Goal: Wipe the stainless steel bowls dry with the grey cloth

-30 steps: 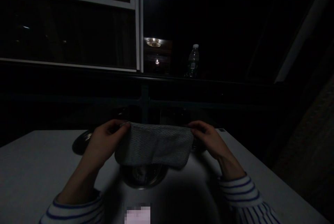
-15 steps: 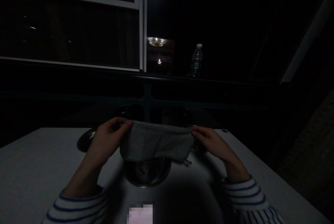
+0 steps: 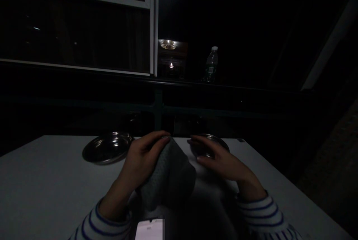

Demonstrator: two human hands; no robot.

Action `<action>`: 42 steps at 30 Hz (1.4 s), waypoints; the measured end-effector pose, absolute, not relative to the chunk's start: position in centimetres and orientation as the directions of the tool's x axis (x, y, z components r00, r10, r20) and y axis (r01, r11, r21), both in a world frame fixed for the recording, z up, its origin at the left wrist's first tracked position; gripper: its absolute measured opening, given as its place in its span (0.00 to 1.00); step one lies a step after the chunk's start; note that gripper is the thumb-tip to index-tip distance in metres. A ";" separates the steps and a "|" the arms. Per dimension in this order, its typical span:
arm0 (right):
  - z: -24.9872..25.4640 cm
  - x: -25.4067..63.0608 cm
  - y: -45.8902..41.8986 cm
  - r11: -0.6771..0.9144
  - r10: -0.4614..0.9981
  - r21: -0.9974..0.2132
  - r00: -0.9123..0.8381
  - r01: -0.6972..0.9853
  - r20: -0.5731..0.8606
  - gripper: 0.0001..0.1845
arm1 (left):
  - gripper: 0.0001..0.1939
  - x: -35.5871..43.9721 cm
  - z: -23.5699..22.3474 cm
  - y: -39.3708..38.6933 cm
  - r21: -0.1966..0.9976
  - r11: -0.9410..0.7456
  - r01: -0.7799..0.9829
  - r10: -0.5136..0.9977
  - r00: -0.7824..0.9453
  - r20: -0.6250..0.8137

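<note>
My left hand [image 3: 142, 159] pinches the top of a grey waffle-weave cloth [image 3: 167, 174], which hangs bunched over the middle of the white table [image 3: 41, 180]. My right hand [image 3: 216, 159] has its fingers spread and loose, just right of the cloth and in front of a small metal dish [image 3: 209, 146]. Nothing is in the right hand. The cloth hides the metal bowl that stood under it. Both sleeves are white with blue stripes.
A shallow metal plate [image 3: 107, 147] lies at the table's far left of centre. A water bottle [image 3: 212, 64] stands on the dark ledge behind, near a window frame [image 3: 152, 23]. The room is very dark. The table's right edge falls off into darkness.
The cloth was stretched flat between both hands; now the right hand has let go and the left hand has gathered it towards the centre, covering the bowl.
</note>
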State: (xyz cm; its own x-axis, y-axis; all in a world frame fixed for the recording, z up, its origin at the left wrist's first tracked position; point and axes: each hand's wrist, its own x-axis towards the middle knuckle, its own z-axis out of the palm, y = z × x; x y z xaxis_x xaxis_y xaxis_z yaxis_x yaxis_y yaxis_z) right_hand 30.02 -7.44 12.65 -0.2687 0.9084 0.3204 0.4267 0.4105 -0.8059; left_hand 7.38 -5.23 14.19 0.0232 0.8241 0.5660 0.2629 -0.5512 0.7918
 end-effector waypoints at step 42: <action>11.4 28.9 -5.4 0.415 0.887 -0.670 -0.110 0.615 0.449 0.08 | 0.11 6.3 12.3 -2.9 0.787 -0.418 0.453 0.908 0.235 0.347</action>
